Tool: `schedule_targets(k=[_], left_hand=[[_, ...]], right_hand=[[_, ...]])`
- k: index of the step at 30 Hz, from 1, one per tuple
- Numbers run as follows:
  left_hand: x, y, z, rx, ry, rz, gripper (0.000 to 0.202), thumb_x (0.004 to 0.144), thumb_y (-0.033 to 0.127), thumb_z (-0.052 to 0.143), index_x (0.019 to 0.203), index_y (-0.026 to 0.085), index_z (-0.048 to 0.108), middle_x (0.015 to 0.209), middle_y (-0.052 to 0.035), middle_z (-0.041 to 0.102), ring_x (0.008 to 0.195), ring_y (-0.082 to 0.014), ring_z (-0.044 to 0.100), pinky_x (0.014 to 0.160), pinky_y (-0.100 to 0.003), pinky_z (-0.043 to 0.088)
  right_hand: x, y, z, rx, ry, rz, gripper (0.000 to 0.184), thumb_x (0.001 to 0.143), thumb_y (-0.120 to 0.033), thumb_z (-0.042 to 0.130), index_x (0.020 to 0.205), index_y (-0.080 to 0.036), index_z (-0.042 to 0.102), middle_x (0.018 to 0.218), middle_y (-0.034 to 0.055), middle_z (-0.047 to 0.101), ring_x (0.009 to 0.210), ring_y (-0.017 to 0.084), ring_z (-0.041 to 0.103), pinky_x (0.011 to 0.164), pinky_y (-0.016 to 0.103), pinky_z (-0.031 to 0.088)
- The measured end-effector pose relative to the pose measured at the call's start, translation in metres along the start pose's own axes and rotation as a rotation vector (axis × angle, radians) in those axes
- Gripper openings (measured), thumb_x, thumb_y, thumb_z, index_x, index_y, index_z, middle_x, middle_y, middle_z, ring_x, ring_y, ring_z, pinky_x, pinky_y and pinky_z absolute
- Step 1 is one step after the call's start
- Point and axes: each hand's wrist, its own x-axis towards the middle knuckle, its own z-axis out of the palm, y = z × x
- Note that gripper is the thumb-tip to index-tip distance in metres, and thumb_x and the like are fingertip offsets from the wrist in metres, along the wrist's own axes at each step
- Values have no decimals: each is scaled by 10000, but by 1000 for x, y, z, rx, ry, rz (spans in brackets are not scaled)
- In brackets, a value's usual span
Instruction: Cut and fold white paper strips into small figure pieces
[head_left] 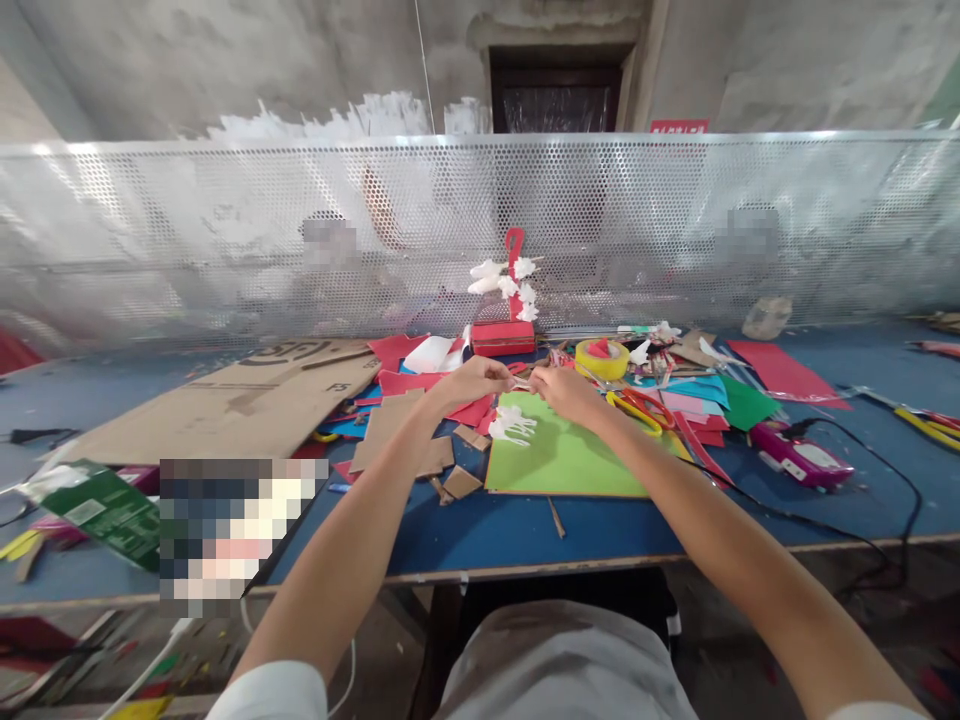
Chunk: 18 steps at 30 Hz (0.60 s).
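Observation:
My left hand and my right hand meet above the far edge of a lime-green sheet. Fingers of both are pinched on a small white strip that spans the gap; its exact kind is too small to make out. Below the left fingers, a white cut-out with finger-like prongs lies on the green sheet. Behind the hands stands a red upright piece with white flower-like shapes, beside or on a red box. Orange-and-yellow-handled scissors rest right of my right hand.
Cardboard sheets cover the left side. Yellow tape and coloured paper scraps lie to the right. A purple device trails a black cable. Pliers lie far right. A perforated metal screen stands behind.

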Motion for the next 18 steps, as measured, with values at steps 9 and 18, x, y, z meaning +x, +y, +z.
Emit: schedule_targets(k=[9,18], left_hand=[[-7,-3,-8,78,-254,-60,228,676,262,661,874,152,685,792,-53,676,694,-155,590,661,-268,435],[-5,-9,-6,324,-320,-49,235,712,332,621,868,166,681,881,-62,695,780,-173,611,672,-243,428]], right_hand=[[-8,-9,0,-121,-179,-123,304,964,-345,442,907,-200,703,920,79,718,842,208,635,676,259,348],[-15,-21,-1,-194,-255,-191,363,957,-399,426,856,-183,700,851,94,706,787,208,624,629,273,314]])
